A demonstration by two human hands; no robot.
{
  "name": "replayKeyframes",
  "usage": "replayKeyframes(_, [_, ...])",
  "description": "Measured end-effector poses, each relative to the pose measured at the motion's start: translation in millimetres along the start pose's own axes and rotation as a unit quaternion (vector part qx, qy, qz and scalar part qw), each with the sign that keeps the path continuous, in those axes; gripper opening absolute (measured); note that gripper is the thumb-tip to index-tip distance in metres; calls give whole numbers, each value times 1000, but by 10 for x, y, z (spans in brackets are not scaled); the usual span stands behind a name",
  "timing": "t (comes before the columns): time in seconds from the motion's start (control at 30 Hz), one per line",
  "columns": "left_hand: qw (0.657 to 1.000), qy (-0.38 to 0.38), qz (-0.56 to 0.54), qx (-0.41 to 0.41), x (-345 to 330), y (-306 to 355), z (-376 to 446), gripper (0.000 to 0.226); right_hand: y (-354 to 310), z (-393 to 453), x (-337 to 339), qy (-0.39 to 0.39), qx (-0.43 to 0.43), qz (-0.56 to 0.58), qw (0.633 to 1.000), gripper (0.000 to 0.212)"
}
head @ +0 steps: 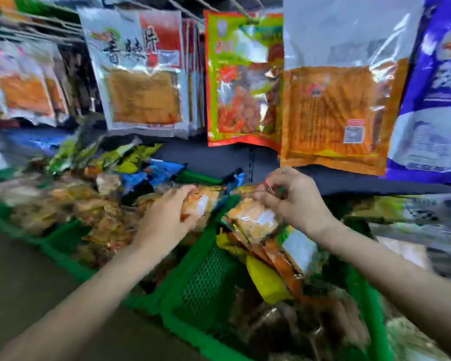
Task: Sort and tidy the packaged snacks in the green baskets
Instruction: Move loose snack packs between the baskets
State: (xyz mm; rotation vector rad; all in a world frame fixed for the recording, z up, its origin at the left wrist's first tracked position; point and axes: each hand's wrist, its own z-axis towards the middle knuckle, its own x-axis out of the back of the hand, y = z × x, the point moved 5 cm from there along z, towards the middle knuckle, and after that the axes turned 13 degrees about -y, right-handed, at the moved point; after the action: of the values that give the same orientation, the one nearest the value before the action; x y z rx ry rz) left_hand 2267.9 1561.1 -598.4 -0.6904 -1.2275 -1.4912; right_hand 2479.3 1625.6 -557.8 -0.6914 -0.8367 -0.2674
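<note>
Green basket [190, 259]: both hands grip packets (blurred).

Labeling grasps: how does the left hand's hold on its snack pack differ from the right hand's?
The left hand wraps the side of its orange pack; the right hand pinches its orange pack by the top edge, so it hangs. The left one is over the basket divider, the right one above the piled packs. Both look like the same product.

snack packets [268, 246] in basket [193, 290], hanging bags [331, 113] behind
</note>
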Motion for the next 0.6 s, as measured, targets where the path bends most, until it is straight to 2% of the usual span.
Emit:
replayKeyframes(0.07, [997,37,61,6,123,-324,34,54,-47,325,-319,33,-43,13,998,9])
replayKeyframes(0.13, [993,42,106,34,195,-616,43,53,-33,569,-553,94,-101,37,990,11])
replayKeyframes(0.2, [987,2,140,84,213,-862,58,52,5,731,-718,160,-140,70,975,13])
replayKeyframes(0.23, [983,-28,152,104,215,-961,73,52,24,798,-822,162,-152,78,972,14])
replayKeyframes(0.27, [980,-57,155,113,218,-1041,94,53,39,870,-957,128,-156,70,977,16])
replayKeyframes(0.33, [984,-92,123,85,229,-1061,116,55,62,960,-1310,-21,-137,37,990,25])
replayKeyframes(0.4, [987,-122,102,13,187,-914,141,55,3,905,-1627,-196,-96,15,976,51])
replayKeyframes(0.43, [981,-161,105,-6,120,-833,165,57,-2,865,-1727,-250,-76,-4,965,64])
replayKeyframes(0.5, [944,-291,153,20,-111,-782,227,64,35,862,-1802,-282,-49,-56,957,78])
replayKeyframes(0.57, [891,-398,202,87,-315,-881,274,79,79,918,-1807,-285,-43,-84,954,76])
replayKeyframes(0.6, [876,-421,210,108,-361,-923,295,82,88,966,-1800,-288,-35,-103,951,73])
